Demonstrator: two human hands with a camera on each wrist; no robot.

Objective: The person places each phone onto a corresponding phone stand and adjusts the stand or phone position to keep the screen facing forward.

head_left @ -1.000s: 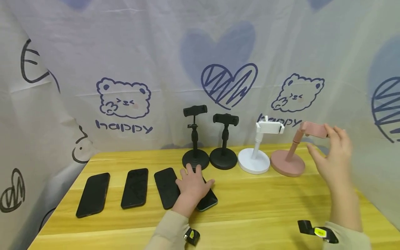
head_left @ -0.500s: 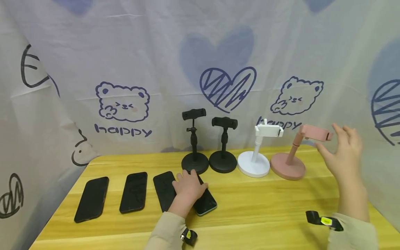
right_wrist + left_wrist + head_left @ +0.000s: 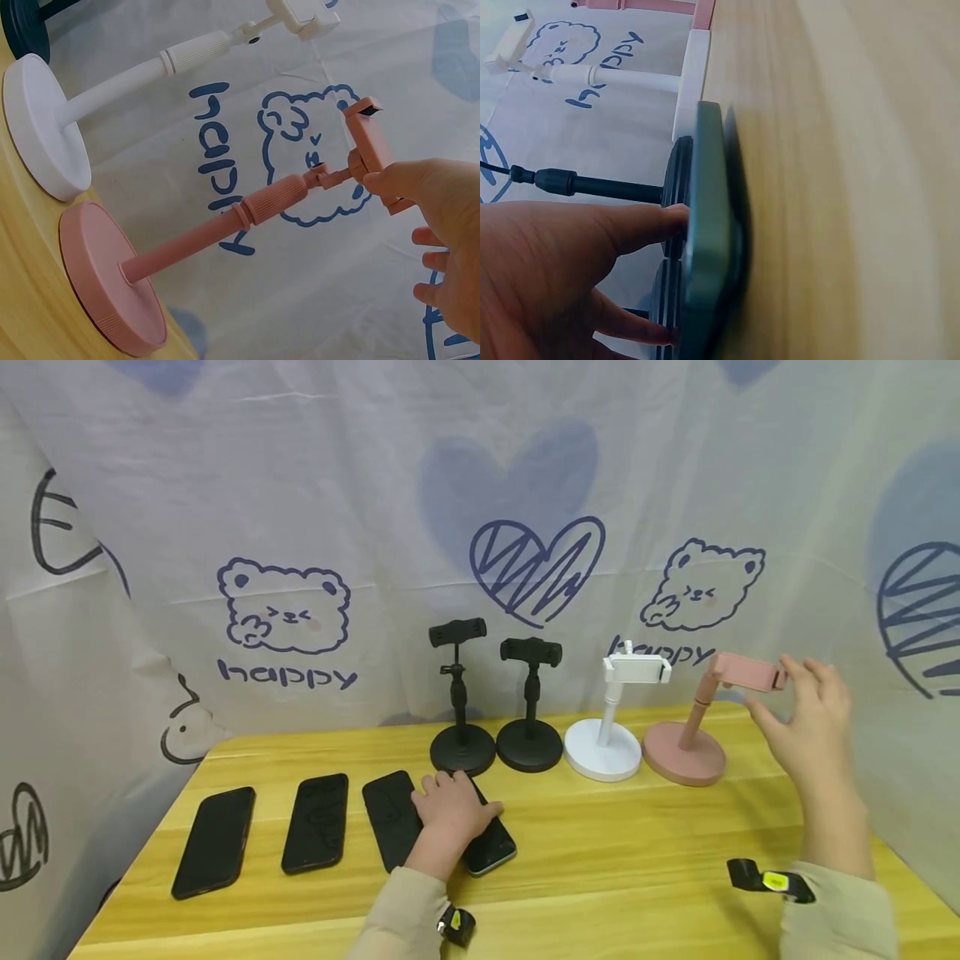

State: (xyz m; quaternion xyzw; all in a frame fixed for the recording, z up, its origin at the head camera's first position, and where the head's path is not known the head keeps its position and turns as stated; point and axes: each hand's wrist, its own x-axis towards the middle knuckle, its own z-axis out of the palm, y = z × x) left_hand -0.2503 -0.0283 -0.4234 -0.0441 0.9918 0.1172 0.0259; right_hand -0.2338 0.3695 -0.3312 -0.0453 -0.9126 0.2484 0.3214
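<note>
My left hand (image 3: 453, 810) lies over the rightmost black smartphone (image 3: 491, 847), fingers bent over it and thumb near its right side. In the left wrist view, the thumb and a fingertip meet the top of this phone, whose greenish edge (image 3: 709, 225) faces the camera. The hand hides much of its screen. My right hand (image 3: 813, 735) is beside the clamp of the pink phone stand (image 3: 684, 752), thumb and fingers spread apart around the clamp's right end. In the right wrist view, the thumb overlaps the pink clamp (image 3: 367, 142); whether it touches cannot be told.
A white phone stand (image 3: 602, 749) and two black ones, the nearer (image 3: 529, 745) and the taller (image 3: 462, 749), stand left of the pink one. More black phones lie leftward: one (image 3: 390, 814) by my hand, one (image 3: 316, 822) and one (image 3: 214, 842). A printed curtain (image 3: 405, 527) hangs behind the table.
My left hand's fingers have bent and drawn back over the phone. My right hand has moved away from the pink clamp and then back closer to it. The view has shifted slightly.
</note>
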